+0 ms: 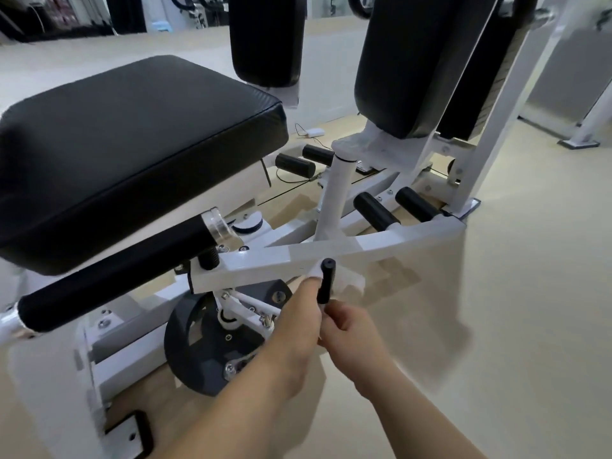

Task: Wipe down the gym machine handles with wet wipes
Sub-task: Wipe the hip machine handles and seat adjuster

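Wiping seemed underway on one part only: the left hand pinched a white wet wipe round the short handle, matte black and near upright, at 6 o'clock from centre. The right hand curled its fingers round the handle's base. The long grip at 8 o'clock probably awaited wiping.

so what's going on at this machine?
A person is wiping a small black lever handle low on the side of a seated gym machine. The left hand presses a white wet wipe against the handle's upper part, with the wipe over a fingertip and round behind the handle. The right hand curls round the handle's lower end. No hand is on the long padded grip beside the seat.
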The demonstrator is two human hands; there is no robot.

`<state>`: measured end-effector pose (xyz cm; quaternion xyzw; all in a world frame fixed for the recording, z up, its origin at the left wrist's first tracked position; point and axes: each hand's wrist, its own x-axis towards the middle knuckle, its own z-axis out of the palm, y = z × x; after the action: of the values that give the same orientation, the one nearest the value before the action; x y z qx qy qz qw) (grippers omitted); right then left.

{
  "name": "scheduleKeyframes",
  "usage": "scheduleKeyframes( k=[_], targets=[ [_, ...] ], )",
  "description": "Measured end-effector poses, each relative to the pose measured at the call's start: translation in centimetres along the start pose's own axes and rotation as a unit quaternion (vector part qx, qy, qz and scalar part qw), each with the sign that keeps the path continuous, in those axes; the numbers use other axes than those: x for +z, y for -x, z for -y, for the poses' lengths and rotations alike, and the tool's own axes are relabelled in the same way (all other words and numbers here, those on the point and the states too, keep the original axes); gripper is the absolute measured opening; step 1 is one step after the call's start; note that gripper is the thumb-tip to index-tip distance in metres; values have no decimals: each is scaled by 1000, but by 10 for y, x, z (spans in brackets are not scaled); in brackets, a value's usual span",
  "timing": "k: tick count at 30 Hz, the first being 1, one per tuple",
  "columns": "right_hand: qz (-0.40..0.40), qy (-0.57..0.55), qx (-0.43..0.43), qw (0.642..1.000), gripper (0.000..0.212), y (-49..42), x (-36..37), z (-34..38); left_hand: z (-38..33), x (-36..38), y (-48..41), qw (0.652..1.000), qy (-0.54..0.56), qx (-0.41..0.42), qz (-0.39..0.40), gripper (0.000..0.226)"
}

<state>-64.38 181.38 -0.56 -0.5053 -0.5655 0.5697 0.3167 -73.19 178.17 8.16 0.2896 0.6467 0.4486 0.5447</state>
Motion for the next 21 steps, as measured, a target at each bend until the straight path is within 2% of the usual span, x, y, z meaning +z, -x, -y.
scheduleKeyframes(
  k=[2,4,6,9,11,14,17,19,21],
  targets=[
    [-19,37,-1,999,32,-3,-3,-2,1,0,2,999,-7,4,37,61],
    [-9,74,-12,997,20,-3,-9,1,2,1,3,991,-110,51,50,51],
    [4,116,-27,993,12,-2,-12,5,-3,8,4,973,-197,114,31,62],
    [-14,146,-31,989,13,-1,-14,5,-6,12,0,962,-194,189,29,78],
    [-15,122,-49,991,13,-1,-12,4,3,7,-7,963,-194,180,42,81],
    [-18,73,-59,995,30,-1,-11,1,18,-1,-15,958,-238,152,50,55],
    [-17,101,-57,993,36,-4,-10,-1,11,-4,-28,936,-286,207,14,20],
    [-9,104,-44,994,35,-4,-11,2,4,-4,-31,914,-302,270,-6,10],
    [-8,82,-38,996,38,-2,-11,6,8,0,-34,916,-274,291,-21,10]
  ],
)
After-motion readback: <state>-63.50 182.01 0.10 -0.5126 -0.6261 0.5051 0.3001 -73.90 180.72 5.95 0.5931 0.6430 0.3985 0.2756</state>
